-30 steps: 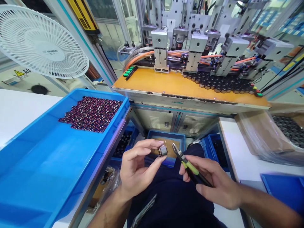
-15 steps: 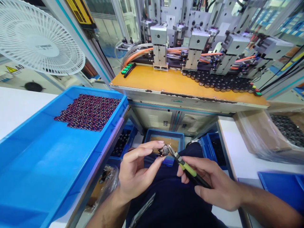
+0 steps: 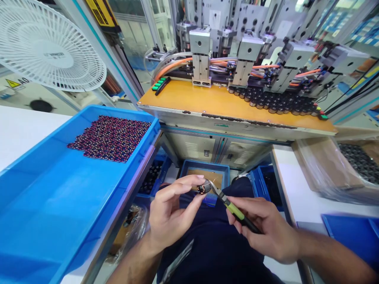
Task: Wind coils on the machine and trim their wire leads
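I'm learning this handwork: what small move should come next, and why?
Perhaps ease the pliers back slightly to check the copper-wound part: their tips look closed at its edge, a fine wire shows beside them, and the left hand pinches the part.

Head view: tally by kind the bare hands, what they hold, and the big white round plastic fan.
Bare left hand and bare right hand: 2
Green-and-black metal-tipped pliers: 1
Small cylindrical metal part with copper windings: 1
White round plastic fan: 1
Total: 5
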Demonstrator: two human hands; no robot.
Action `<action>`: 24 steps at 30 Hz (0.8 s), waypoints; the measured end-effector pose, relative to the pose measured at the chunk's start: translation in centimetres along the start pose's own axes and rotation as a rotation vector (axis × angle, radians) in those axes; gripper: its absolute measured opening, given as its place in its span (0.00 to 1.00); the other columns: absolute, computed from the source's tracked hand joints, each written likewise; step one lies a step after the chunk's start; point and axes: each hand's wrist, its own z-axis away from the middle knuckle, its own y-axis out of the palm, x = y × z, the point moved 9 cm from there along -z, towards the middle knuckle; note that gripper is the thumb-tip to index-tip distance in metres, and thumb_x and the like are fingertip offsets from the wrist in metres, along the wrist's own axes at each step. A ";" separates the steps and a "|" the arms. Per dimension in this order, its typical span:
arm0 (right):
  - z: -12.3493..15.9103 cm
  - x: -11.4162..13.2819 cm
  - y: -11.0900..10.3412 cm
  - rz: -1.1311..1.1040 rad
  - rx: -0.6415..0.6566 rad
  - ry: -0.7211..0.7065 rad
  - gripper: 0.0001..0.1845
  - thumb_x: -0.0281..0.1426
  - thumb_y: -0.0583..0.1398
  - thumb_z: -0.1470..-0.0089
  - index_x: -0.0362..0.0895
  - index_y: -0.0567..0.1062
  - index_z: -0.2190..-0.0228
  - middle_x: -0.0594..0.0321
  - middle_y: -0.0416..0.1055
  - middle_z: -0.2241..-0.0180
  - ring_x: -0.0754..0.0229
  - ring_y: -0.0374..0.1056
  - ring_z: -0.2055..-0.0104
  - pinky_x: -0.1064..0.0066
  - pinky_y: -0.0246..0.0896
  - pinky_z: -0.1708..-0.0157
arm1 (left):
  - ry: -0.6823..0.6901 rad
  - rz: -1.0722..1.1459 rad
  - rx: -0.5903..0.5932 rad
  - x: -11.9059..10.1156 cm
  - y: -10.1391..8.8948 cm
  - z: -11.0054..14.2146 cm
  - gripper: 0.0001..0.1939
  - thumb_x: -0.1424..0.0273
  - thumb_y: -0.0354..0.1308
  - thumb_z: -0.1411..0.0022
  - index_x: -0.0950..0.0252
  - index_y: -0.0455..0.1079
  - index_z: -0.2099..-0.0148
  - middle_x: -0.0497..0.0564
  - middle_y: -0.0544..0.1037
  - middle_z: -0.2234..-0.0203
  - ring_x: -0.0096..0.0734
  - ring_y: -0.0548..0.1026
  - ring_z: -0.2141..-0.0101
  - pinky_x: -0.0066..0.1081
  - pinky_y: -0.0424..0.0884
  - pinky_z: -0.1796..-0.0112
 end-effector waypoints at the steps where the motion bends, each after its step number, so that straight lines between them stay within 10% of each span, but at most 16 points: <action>1: 0.0 -0.2 -0.3 0.027 -0.021 0.010 0.23 0.19 0.58 0.47 0.43 0.73 0.50 0.63 0.66 0.68 0.68 0.62 0.70 0.75 0.64 0.68 | -0.018 -0.003 -0.020 0.2 -0.2 0.0 0.36 0.95 0.63 0.55 0.61 0.64 0.47 0.52 0.81 0.56 0.38 0.81 0.55 0.41 0.79 0.52; 11: -0.8 0.0 -2.3 0.054 -0.117 -0.044 0.32 0.21 0.58 0.44 0.54 0.66 0.40 0.57 0.71 0.56 0.63 0.70 0.59 0.68 0.70 0.54 | -0.781 0.705 -0.225 7.4 -0.3 2.7 0.31 0.56 0.75 0.57 0.54 0.66 0.53 0.48 0.80 0.64 0.34 0.81 0.64 0.31 0.78 0.63; 24: -2.7 0.6 -1.9 0.245 -0.098 -0.031 0.33 0.22 0.57 0.45 0.51 0.65 0.39 0.58 0.72 0.57 0.62 0.71 0.61 0.69 0.70 0.58 | -0.888 0.811 -0.323 8.8 -1.4 4.3 0.27 0.59 0.75 0.56 0.54 0.70 0.54 0.48 0.81 0.63 0.31 0.80 0.65 0.32 0.78 0.60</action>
